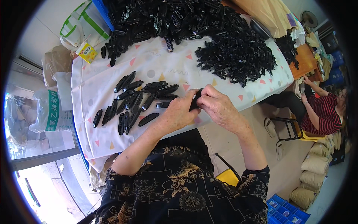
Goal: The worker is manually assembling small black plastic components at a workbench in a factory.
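Over the front edge of the table, my left hand [178, 112] grips a long black plastic part [195, 100]. My right hand [217, 106] meets it from the other side, its fingers pinched at the part's upper end; whether a smaller piece is between them is hidden. Left of my hands lie several similar black plastic parts [128, 100], oblong with tapered ends, loosely grouped on the patterned tablecloth [167, 61]. Beyond my right hand a heap of small black pieces [238, 56] spreads out. A big pile of oblong black parts [160, 18] covers the far side.
A yellow box [87, 53] and a white bag with green trim [80, 24] stand at the far left. At the right another person [320, 112] sits on a chair. Stacked sacks [313, 170] and a blue crate [285, 211] are on the floor, lower right.
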`<state>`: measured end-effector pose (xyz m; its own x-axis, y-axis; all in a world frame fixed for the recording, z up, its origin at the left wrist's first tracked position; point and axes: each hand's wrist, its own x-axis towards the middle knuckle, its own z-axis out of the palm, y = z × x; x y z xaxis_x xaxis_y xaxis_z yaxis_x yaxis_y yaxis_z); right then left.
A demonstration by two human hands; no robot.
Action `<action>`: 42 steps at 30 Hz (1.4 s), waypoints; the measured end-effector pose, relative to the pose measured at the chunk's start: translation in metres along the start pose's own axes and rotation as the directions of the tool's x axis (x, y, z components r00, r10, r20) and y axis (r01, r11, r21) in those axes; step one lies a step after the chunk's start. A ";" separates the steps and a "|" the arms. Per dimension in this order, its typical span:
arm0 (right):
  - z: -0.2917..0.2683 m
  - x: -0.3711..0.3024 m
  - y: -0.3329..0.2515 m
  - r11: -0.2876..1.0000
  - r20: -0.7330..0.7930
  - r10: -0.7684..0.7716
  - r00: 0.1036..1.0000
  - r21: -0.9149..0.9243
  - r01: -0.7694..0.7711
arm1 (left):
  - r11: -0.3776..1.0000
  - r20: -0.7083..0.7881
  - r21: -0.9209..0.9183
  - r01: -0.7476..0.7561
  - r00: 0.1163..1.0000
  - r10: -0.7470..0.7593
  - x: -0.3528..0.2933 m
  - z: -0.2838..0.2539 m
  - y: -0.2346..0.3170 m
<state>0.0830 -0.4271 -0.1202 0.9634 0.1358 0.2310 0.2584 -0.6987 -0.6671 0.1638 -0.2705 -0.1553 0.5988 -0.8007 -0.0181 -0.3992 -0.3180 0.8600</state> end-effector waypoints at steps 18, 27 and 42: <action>0.059 -0.012 0.019 0.358 0.008 0.523 0.852 0.906 -0.228 | 0.793 0.079 -0.605 0.073 0.996 -0.031 0.002 0.016 -0.021; 0.020 -0.012 0.059 0.523 0.091 0.485 0.870 0.767 -0.372 | 0.978 0.197 -0.208 0.007 0.980 0.035 0.005 -0.017 -0.005; -0.035 0.063 0.119 0.792 -0.018 0.130 0.991 -0.600 -0.115 | 0.936 0.613 0.243 -0.256 0.788 0.056 0.034 -0.099 -0.014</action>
<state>0.1725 -0.5268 -0.1602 0.9874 0.0310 0.1552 0.0515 -0.9901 -0.1302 0.2583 -0.2430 -0.1174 0.0234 -0.9600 -0.2790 -0.6954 -0.2162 0.6853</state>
